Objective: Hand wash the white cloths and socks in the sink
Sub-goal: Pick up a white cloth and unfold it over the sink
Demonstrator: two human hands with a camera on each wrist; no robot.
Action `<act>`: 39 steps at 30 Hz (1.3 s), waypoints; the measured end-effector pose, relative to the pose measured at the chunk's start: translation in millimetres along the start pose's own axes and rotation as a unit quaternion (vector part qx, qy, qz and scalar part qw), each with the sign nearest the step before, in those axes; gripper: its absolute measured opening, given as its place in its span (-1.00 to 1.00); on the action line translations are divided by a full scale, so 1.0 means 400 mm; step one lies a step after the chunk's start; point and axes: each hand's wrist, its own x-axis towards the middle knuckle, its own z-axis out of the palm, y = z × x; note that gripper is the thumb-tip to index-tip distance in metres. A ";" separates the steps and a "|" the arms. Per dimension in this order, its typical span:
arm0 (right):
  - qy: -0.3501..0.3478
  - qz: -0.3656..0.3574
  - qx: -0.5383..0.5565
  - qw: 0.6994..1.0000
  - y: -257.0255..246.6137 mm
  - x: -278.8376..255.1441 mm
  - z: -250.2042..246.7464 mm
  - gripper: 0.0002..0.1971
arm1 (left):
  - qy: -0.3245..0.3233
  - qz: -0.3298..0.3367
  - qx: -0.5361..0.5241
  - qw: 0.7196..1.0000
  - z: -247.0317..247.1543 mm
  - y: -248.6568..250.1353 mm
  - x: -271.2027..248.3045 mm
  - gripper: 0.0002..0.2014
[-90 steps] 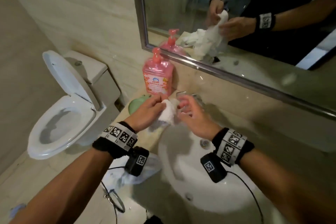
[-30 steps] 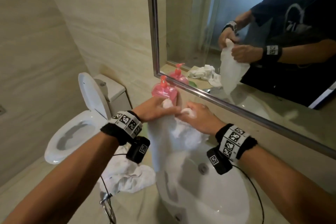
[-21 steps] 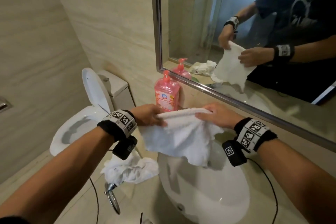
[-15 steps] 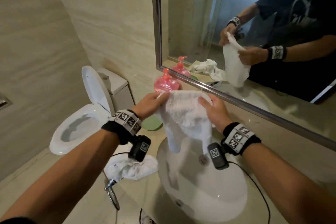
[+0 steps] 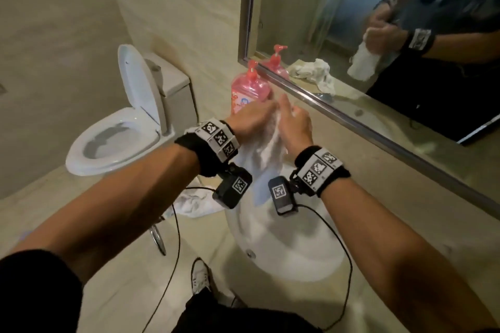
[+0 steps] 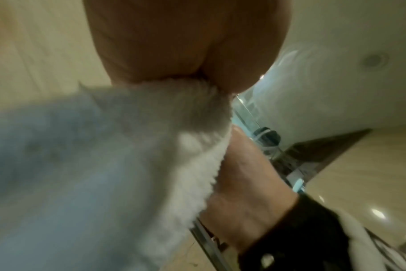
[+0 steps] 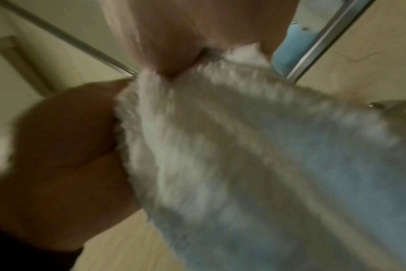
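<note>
Above the sink (image 5: 286, 249), my left hand (image 5: 250, 123) and my right hand (image 5: 293, 130) grip one white cloth (image 5: 266, 154) between them, fingers closed on its upper edge. The cloth hangs down from both hands toward the basin. A pile of white cloths (image 5: 194, 204) lies on the counter (image 5: 130, 273) left of the sink. A pink soap bottle (image 5: 247, 89) stands just behind my hands, below the mirror (image 5: 351, 21).

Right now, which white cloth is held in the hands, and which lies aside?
The white cloth above the sink, pressed between both hands. The other cloth pile lies untouched on the counter, left of the sink.
</note>
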 end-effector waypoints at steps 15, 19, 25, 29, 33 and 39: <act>-0.209 -0.180 -0.198 0.940 0.040 0.017 -0.068 -0.58 | -0.113 0.004 0.449 0.887 -0.126 -0.077 -0.017 -0.40; -0.275 -0.186 -0.353 0.875 0.089 0.044 -0.126 -0.67 | -0.128 0.038 0.441 0.887 -0.187 -0.108 -0.009 -0.77; -0.135 0.030 0.092 0.986 0.146 0.034 -0.124 -0.73 | 0.005 0.030 0.159 0.987 -0.158 -0.131 0.008 -0.62; -0.072 -0.044 0.061 0.995 0.070 -0.016 0.022 -0.64 | 0.060 -0.046 -0.072 0.995 -0.055 -0.076 0.033 -0.50; -0.013 -0.006 0.052 0.999 0.019 0.015 0.037 -0.52 | 0.069 -0.028 -0.010 0.997 -0.006 -0.049 0.038 -0.52; -0.009 -0.006 0.019 1.000 0.046 0.014 0.058 -0.49 | 0.070 -0.046 -0.007 0.996 0.000 -0.059 0.027 -0.63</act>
